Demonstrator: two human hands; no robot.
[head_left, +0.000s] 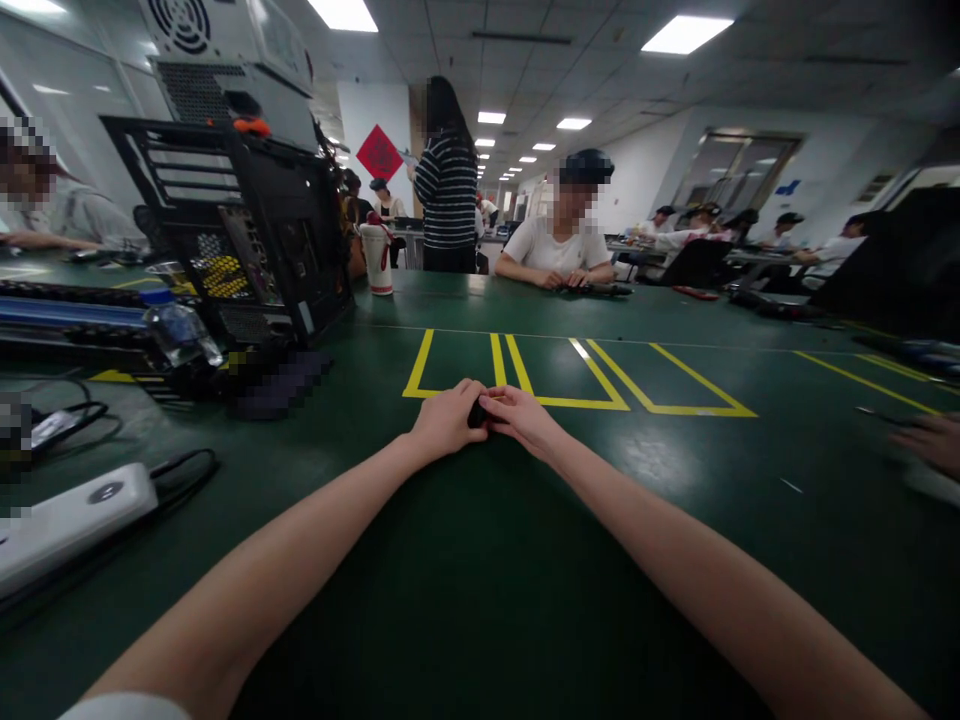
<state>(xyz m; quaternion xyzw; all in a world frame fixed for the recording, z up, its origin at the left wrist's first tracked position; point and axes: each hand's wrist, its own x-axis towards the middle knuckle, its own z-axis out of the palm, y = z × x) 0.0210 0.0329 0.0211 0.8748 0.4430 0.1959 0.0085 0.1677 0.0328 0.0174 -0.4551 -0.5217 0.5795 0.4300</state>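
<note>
Both my arms reach forward over the green table (480, 550), and the hands meet near the yellow tape lines (581, 403). My left hand (448, 418) is curled round a small black object (477, 411), whose kind I cannot make out. From the other side, the fingers of my right hand (523, 412) pinch at that same object. Most of it is hidden behind the fingers.
An open black computer case (289, 230) stands at the left, with a water bottle (180, 330) before it. A white power strip (82, 515) lies near left, and a paper cup (377, 260) stands farther back. Across the table sits a person (559, 235); another person's hand (934, 440) is at right.
</note>
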